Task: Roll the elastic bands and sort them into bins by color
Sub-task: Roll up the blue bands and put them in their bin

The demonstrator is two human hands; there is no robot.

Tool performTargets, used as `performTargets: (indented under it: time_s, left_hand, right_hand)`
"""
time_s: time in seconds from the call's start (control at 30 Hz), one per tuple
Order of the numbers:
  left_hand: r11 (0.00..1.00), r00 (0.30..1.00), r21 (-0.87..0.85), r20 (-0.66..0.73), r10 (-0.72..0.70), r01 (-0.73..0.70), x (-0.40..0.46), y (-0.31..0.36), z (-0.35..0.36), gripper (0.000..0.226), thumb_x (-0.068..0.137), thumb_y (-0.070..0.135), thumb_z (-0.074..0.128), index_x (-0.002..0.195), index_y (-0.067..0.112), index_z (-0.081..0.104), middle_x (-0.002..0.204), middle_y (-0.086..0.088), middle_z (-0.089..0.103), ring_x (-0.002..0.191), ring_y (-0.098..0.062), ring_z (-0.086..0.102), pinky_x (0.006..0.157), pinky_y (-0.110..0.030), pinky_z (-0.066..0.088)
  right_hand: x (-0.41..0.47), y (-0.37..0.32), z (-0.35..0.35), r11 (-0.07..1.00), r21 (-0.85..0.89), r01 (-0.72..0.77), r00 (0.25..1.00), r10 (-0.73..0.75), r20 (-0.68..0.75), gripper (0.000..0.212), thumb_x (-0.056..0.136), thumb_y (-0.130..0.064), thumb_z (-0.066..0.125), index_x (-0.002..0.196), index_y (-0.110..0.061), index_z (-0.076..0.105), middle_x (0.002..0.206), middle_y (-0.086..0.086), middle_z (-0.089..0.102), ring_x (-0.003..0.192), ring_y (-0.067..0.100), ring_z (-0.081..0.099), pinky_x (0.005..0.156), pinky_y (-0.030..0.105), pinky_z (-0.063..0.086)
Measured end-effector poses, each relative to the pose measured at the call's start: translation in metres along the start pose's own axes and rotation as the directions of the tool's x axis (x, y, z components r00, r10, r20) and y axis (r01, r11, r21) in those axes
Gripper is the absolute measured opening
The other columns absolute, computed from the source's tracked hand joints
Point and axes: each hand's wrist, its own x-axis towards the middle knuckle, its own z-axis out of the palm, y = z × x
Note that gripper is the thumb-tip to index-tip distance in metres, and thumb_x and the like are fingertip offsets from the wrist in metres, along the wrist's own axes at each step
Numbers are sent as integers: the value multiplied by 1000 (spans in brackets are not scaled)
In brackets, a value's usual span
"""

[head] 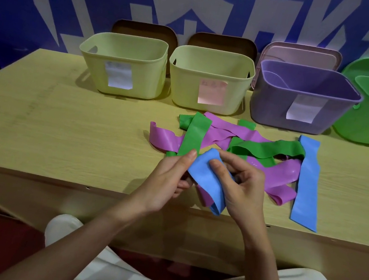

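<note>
The bench lies bare and wide on its left half, up to its front edge. Above that edge the left hand pinches the top of a blue band, and the right hand curls round its middle. Green, purple and blue bands tangle just behind. Four bins line the far edge against a blue-and-white wall.
</note>
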Motion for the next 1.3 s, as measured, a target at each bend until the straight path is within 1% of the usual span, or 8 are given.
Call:
performTargets:
  time_s: [0.1, 0.23, 0.3, 0.47, 0.7, 0.87, 1.17, 1.3]
  left_hand:
    - [972, 989, 203, -63, 135, -120, -3, -5, 1, 34, 101, 34, 34, 77, 15, 48, 48, 13, 44, 44, 1, 38, 46, -10, 31]
    - [842, 968, 492, 11, 251, -224, -6, -15, -5, 50, 94, 54, 32, 86, 10, 53, 69, -5, 51, 66, -23, 52, 65, -46, 47]
    - [837, 967, 500, 7, 255, -224, -5, -16, -4, 47, 97, 48, 32, 87, 7, 53, 68, -1, 49, 64, -19, 50, 65, -48, 45]
    - [970, 989, 213, -63, 131, -115, -3, -10, 1, 34, 102, 27, 31, 73, 15, 43, 51, 13, 40, 43, 0, 35, 44, -10, 28]
    - [955, 996, -292, 82, -19, 42, -1, -4, -2, 42, 96, 42, 40, 65, 15, 33, 46, 12, 20, 35, -1, 15, 39, -12, 15]
    - [909, 983, -392, 167, -78, 139, 2, -1, -3, 46, 91, 46, 45, 50, 24, 44, 44, 12, 18, 36, -2, 12, 41, -17, 9]
    - [986, 997, 156, -40, 69, -62, 8, -7, -2, 64, 97, 54, 28, 69, -3, 40, 48, 10, 28, 40, -5, 22, 42, -17, 21]
    - [889, 967, 411, -61, 248, -202, 7, -17, -1, 34, 96, 41, 32, 73, 21, 47, 55, 15, 44, 51, -3, 40, 54, -20, 31]
  right_hand:
    - [-2, 1, 0, 1000, -25, 15, 1000, -15, 4, 19, 83, -14, 68, 88, -33, 68, 78, -21, 71, 73, -6, 62, 64, 13, 47]
    - [0, 1, -1, 1000, -17, -11, 1000, 12, 22, 18, 83, -11, 67, 86, -29, 68, 77, -21, 71, 72, -6, 62, 65, 12, 47]
    - [0, 1, -1, 1000, -21, -19, 999, 20, 44, 15, 84, -15, 68, 88, -29, 69, 77, -19, 71, 72, -4, 62, 64, 13, 47]
    - [-1, 1, -3, 996, 11, -85, 992, 83, 94, 20, 81, -24, 64, 97, -33, 69, 89, -6, 74, 79, 8, 66, 67, 22, 51]
    - [-1, -1, -1, 994, 77, -80, 989, 69, 131, 27, 83, -19, 64, 107, -31, 66, 91, -2, 73, 81, 12, 64, 66, 26, 49]
    - [2, -2, 3, 994, 97, -55, 991, 42, 130, 20, 84, -16, 62, 102, -24, 68, 90, -3, 72, 81, 9, 63, 68, 20, 49]
    - [6, -1, -2, 1000, -14, -18, 996, 19, 82, 10, 85, -21, 63, 89, -28, 69, 83, 2, 70, 75, 4, 60, 66, 23, 47]
    - [6, 3, -1, 999, -30, -25, 997, 28, 77, 9, 86, -19, 66, 87, -28, 69, 80, -6, 71, 75, 1, 60, 67, 20, 48]
